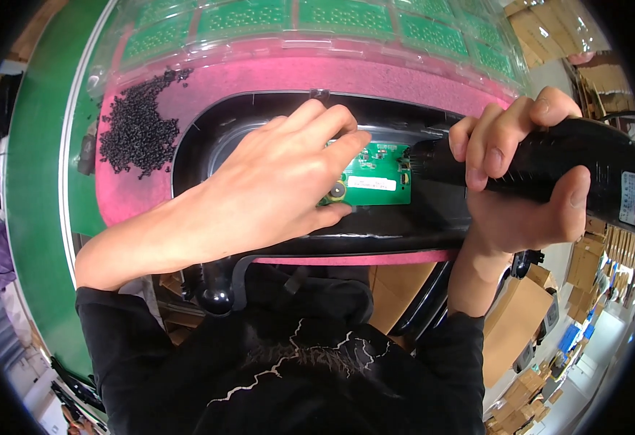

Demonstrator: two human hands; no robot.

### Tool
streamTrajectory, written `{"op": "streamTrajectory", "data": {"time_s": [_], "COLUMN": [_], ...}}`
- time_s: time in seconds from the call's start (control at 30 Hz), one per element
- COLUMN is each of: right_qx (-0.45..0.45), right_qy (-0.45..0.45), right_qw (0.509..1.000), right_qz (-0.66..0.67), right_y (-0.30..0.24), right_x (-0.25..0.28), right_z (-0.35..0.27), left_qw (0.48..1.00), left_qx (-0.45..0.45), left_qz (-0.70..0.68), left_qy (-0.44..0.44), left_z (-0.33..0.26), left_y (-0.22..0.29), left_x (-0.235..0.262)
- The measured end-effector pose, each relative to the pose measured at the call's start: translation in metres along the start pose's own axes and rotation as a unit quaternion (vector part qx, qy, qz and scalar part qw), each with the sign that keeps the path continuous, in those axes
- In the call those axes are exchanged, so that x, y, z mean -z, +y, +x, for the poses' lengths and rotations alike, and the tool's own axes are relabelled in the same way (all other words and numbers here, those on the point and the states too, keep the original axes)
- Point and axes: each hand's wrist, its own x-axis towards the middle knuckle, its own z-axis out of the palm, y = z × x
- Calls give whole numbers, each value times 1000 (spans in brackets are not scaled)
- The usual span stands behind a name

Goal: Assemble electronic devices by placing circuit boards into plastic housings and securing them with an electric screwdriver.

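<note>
Head view: my left hand (281,181) presses flat on the green circuit board (379,177); my right hand (524,170) grips a black power screwdriver (549,170), tip seemingly at the board's edge.

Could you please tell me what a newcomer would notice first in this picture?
Probably the right hand gripping a black electric screwdriver, tip at a green circuit board in the centre. The left hand presses on that board; a pile of black screws lies upper left on pink foam.
</note>
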Motion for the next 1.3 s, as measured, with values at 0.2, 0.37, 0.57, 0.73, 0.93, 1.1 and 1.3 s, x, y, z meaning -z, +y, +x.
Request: {"op": "streamTrajectory", "data": {"time_s": [0.2,0.37,0.57,0.73,0.93,1.1,1.3], "right_qx": [-3,5,5,15,20,11,10], "right_qy": [2,-5,-18,-20,-21,-22,-25], "right_qw": [1000,998,997,996,995,996,996], "right_qz": [-28,-68,-74,-89,-91,-85,-84], "right_y": [0,2,3,4,6,5,6], "right_x": [-15,-20,-22,-27,-28,-26,-22], "right_z": [-2,-2,0,3,2,2,4], "left_qw": [1000,998,998,996,997,997,997], "left_qx": [-11,16,22,25,18,20,28], "left_qz": [-1,45,62,76,70,67,68], "left_qy": [29,37,22,26,37,37,26], "left_z": [-10,-23,-27,-25,-27,-28,-25], "left_y": [1,2,-2,-2,-3,-1,-1], "left_x": [0,12,11,12,11,12,12]}}
